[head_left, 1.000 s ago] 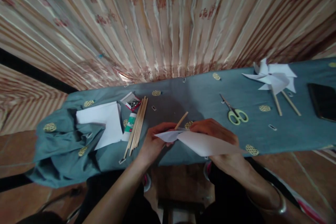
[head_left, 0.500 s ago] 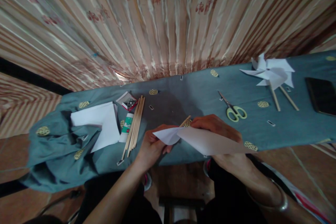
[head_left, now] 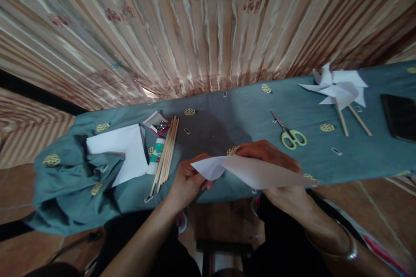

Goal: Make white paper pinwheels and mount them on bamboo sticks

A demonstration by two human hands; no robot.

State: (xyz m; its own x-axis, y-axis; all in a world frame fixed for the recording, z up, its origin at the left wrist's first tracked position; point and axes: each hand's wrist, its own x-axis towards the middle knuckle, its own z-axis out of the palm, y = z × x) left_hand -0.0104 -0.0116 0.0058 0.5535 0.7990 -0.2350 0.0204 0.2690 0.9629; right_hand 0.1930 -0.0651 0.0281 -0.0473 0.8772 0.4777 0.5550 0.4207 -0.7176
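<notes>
Held above the near edge of the cloth is a white paper pinwheel (head_left: 256, 171), seen nearly edge-on, its blades curving out to both sides. My left hand (head_left: 192, 177) is closed on its left part, with the fingers bent under the paper. Behind the larger right blade, my right hand (head_left: 271, 154) is curled near the centre and closed against the pinwheel. The paper hides most of the right fingertips, and any stick behind it is hard to make out.
Left on the cloth (head_left: 214, 117) are white paper sheets (head_left: 133, 138), a box of pins (head_left: 158, 124), a glue stick (head_left: 157, 156) and several wooden sticks (head_left: 167, 151). Rightward lie green-handled scissors (head_left: 292, 137), pinwheels on sticks (head_left: 341, 88) and a dark phone (head_left: 399, 117). A curtain (head_left: 208, 30) hangs behind.
The wooden stick end that stuck up between my hands half a second ago hardly shows now. Both hands keep nearly the same place on the paper, and the view has shifted slightly.
</notes>
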